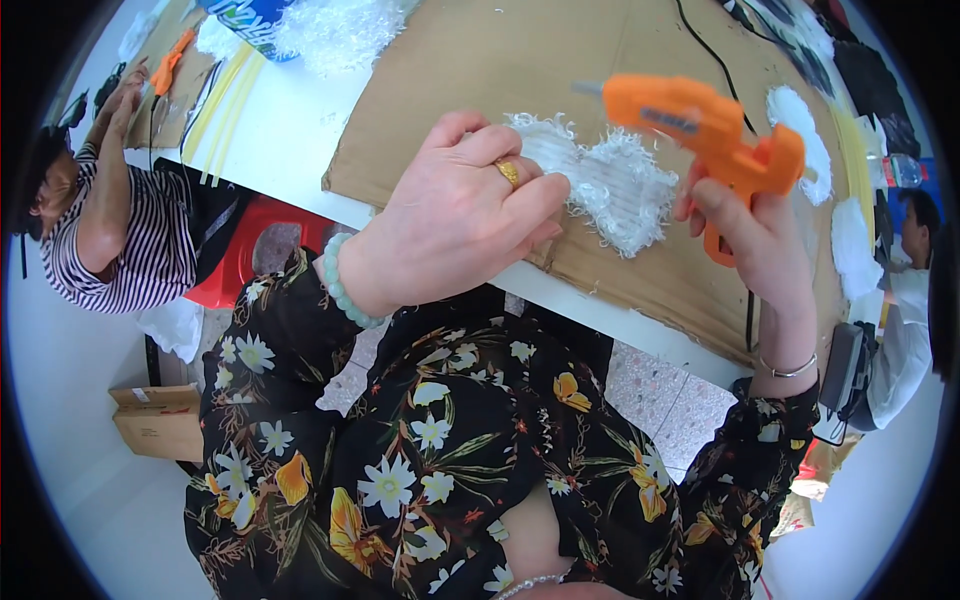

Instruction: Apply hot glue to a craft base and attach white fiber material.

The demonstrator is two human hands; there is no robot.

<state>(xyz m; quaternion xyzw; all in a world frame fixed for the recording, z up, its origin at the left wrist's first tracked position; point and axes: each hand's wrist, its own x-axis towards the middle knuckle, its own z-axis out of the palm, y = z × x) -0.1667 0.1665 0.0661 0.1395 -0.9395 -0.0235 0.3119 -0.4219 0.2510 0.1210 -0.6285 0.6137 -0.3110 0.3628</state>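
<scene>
My right hand [752, 235] grips an orange hot glue gun [690, 115] by its handle, holding it above the cardboard. Its nozzle points to the left. My left hand [465, 205], wearing a gold ring and a pale green bead bracelet, is closed with its fingers curled together. What those fingers pinch, if anything, is hidden. Just beyond and to the right of the left hand is a white piece with fringed, fluffy edges [630, 190], shaped somewhat like a bow. Part of it passes behind my left fingers; whether they touch it I cannot tell.
A brown cardboard sheet [450, 90] covers much of the white table [270, 130]. White fluff [340, 35] lies at the back left, white pads [853, 248] at the right. A black cord [705, 45] crosses the back. Co-workers sit left [120, 215] and right [905, 330].
</scene>
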